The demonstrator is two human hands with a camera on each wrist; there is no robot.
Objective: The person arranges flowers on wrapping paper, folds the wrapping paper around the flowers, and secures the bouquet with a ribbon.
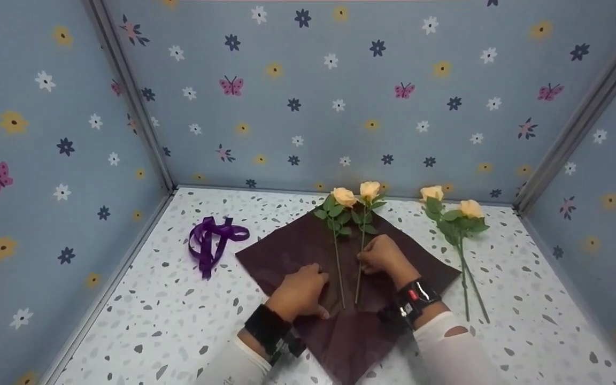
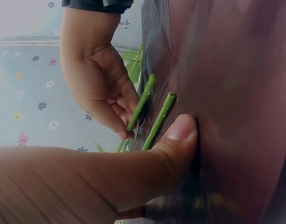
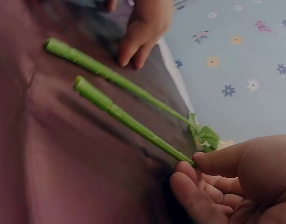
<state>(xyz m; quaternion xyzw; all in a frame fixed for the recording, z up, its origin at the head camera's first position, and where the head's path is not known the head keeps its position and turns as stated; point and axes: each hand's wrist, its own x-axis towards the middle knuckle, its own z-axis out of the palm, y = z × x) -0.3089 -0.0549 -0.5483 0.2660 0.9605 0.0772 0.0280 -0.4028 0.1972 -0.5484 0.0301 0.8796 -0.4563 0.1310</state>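
Head view: widest, from above the near side, facing forward and down over the white grey-speckled tabletop (image 1: 169,326) to light-blue panels printed with flowers and butterflies (image 1: 313,128). Takes in the whole dark plum square sheet (image 1: 286,251) except its near tip, cut by the bottom edge. Left wrist view: close, low over the sheet, turned sideways; sheet right, panel left. Bare left hand (image 1: 300,289) large in foreground, bare right hand (image 1: 385,259) beyond. Right wrist view: also close, tilted; sheet left, panel right; right hand near, left hand cropped at top. Wrist views share the cut ends of two thin green stems (image 1: 339,267); head view shows both lengthwise.
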